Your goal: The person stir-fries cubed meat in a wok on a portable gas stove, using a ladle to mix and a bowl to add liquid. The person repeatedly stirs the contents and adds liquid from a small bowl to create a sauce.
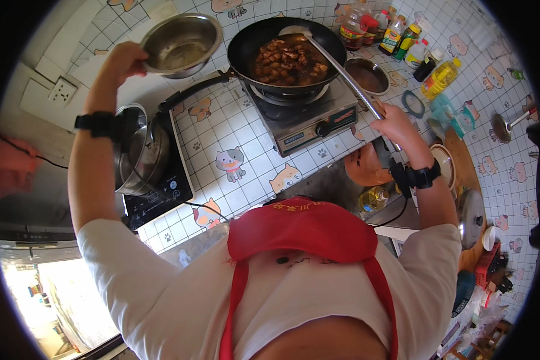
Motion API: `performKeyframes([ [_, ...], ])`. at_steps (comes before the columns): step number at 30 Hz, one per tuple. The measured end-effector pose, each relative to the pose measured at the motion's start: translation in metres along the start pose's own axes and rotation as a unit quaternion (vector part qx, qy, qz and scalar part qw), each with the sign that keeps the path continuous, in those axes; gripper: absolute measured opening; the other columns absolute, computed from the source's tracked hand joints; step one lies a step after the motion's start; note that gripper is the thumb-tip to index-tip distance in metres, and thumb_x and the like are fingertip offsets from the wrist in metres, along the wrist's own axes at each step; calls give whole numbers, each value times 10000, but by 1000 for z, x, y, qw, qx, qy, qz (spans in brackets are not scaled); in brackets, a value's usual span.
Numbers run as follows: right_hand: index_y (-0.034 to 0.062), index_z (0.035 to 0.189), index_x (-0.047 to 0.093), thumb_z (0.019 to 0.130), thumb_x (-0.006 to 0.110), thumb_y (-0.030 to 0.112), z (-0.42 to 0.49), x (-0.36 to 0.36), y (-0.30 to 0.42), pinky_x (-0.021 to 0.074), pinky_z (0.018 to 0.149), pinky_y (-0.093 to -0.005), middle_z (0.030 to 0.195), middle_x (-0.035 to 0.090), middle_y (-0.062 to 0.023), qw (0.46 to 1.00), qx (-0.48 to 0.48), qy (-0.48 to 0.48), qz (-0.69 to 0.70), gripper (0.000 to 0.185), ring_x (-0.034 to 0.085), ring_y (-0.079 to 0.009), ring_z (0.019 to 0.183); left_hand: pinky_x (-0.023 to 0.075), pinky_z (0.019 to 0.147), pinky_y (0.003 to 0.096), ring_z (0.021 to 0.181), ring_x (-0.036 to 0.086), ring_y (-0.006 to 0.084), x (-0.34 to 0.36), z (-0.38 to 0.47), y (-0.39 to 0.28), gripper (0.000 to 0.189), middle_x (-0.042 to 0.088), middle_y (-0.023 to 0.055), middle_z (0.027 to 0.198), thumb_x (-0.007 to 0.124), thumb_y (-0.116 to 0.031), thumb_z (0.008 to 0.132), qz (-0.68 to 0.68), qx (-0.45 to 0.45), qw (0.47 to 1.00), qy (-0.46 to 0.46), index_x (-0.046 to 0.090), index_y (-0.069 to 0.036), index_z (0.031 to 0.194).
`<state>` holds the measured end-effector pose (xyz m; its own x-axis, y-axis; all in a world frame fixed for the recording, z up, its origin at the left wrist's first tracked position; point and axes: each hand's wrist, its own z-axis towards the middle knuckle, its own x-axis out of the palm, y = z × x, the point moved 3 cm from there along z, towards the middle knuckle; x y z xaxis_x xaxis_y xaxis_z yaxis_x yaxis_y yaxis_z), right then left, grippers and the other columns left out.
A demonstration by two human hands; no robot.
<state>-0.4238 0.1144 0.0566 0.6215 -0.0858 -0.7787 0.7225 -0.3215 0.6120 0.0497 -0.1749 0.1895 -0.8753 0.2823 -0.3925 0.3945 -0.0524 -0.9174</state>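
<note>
A stainless steel bowl (182, 47) is held by its rim in my left hand (125, 60), tilted, left of the wok; a little liquid shows inside it. My right hand (398, 123) grips the handle of a long metal ladle or wok spatula (342, 69), whose head rests inside the black wok (238, 54) at its far side. Browned meat chunks (288, 58) lie in dark sauce in the wok. Beneath the wok is a portable gas stove (312, 121) with a black knob. The wok's long black handle (193, 92) points left.
A steel pot (139, 148) stands on an induction cooker (166, 180) at the left. Sauce bottles (391, 36) and an oil bottle (441, 78) line the right wall. A small metal bowl (368, 76) of brown liquid sits beside the stove. A pot lid (471, 218) is farther right.
</note>
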Motion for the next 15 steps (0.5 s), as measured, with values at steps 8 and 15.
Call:
performKeyframes([
  [8,-15,855,573,697,642,138,-34,-15,-13,441,593,-324,648,548,-79,997,-8,-57,61,230,538,-189,606,503,414,351,477,594,258,115,45,-28,208,585,168,693,581,-9,727,157,82,984,0,519,57,914],
  [15,-2,859,562,714,652,171,-46,-21,-31,457,634,-359,701,597,-149,997,5,-58,50,243,592,-296,656,478,422,372,538,623,304,152,65,-38,219,619,204,772,539,-40,723,404,199,886,-108,511,17,932],
])
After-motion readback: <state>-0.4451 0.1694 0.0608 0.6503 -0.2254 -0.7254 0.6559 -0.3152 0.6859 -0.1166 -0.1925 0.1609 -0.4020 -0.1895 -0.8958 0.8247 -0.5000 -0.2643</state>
